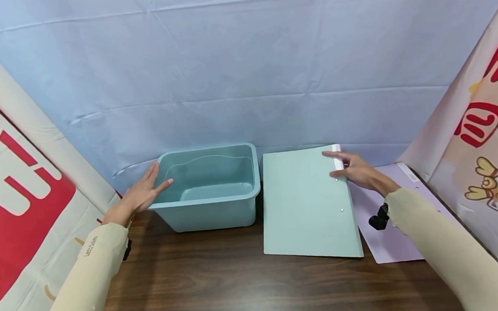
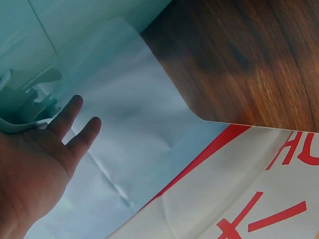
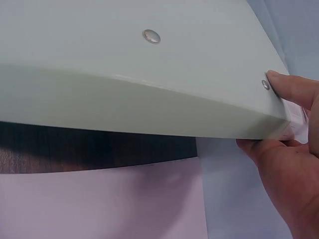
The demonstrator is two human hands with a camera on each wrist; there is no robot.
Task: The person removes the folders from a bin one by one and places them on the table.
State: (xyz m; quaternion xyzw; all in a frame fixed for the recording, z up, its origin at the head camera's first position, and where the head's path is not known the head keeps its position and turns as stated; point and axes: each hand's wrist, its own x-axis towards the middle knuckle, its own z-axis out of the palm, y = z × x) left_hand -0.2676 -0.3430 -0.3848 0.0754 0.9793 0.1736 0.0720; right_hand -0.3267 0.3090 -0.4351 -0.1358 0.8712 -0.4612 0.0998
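A teal plastic bin (image 1: 210, 216) stands upright against the back cloth, left of centre. At its left rim is my left hand (image 1: 143, 189), fingers straight along the outside and thumb over the opening. My right hand (image 1: 357, 171) pinches a pale green file folder (image 1: 304, 204) by the far right corner of its spine, near a white label (image 1: 338, 162). In the right wrist view the thumb lies on the cover by a rivet (image 3: 265, 85), other fingers underneath, and the folder's spine edge (image 3: 149, 112) is raised off the table.
A lilac folder (image 1: 390, 242) lies flat on the brown wooden table (image 1: 221, 279), partly beneath the green folder and my right arm. Pale blue cloth (image 1: 244, 71) hangs behind. Printed cloth panels stand on the left (image 1: 26, 186) and right (image 1: 486, 162).
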